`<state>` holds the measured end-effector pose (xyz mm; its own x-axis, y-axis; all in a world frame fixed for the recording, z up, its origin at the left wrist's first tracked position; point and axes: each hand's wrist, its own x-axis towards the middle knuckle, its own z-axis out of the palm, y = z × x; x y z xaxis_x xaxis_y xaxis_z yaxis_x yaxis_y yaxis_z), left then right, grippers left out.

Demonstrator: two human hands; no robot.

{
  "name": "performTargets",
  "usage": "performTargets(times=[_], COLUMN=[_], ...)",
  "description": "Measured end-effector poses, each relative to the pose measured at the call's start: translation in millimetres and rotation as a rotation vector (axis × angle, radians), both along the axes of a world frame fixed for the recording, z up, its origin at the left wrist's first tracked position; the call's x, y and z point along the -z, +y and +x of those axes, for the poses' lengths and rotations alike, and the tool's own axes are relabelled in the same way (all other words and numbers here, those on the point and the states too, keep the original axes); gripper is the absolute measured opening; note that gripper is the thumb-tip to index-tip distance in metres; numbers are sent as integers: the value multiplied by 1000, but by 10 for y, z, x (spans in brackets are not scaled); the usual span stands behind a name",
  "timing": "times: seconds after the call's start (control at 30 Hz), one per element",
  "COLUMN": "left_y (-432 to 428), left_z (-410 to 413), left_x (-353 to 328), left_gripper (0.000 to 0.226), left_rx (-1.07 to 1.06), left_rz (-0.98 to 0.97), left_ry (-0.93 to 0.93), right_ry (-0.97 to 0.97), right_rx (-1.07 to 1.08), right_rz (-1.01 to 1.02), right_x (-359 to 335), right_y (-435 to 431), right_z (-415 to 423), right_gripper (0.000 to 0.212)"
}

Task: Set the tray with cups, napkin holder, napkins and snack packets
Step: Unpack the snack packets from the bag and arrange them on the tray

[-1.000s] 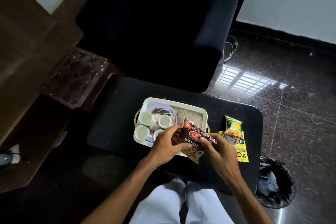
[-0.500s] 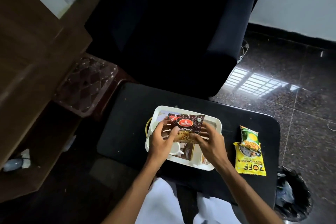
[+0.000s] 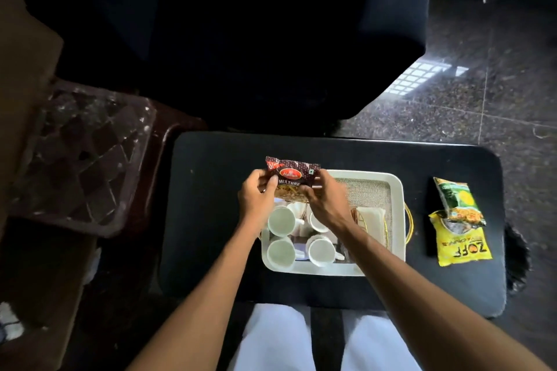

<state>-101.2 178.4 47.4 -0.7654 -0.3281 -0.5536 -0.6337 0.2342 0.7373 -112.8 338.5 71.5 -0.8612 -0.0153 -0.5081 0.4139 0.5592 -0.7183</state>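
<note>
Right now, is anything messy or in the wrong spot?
Nothing is spilled or broken. Two snack packets, the green packet and the yellow packet, lie overlapping on the table right of the tray, not on it yet.

- Dark brown Mixture packet [image 3: 291,175], red oval logo, white lettering, tan window below.
- White cups [image 3: 281,221], pale insides.
- White tray [image 3: 397,190], beige burlap-weave lining, gold handle.
- Yellow ZOFF packet [image 3: 461,245], black lettering.
- Green-and-yellow packet [image 3: 456,199] above it.
- Black desk [image 3: 211,190].
- Dark speckled granite floor [image 3: 497,84].
</note>
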Motion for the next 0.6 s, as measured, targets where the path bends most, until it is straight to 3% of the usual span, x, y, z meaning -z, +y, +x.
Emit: performTargets(times=[0.2,0.6], left_y=[-126,-133], left_z=[18,-8], left_x=[444,266], left_gripper=[9,22], left_rx=[-53,-66], left_rz=[64,18], left_ry=[-173,-100], right_ry=[-94,-143], right_rx=[-20,7], right_rz=[28,58], right_x=[366,268], right_y=[-119,-13], right_z=[-40,0], right_gripper=[38,56])
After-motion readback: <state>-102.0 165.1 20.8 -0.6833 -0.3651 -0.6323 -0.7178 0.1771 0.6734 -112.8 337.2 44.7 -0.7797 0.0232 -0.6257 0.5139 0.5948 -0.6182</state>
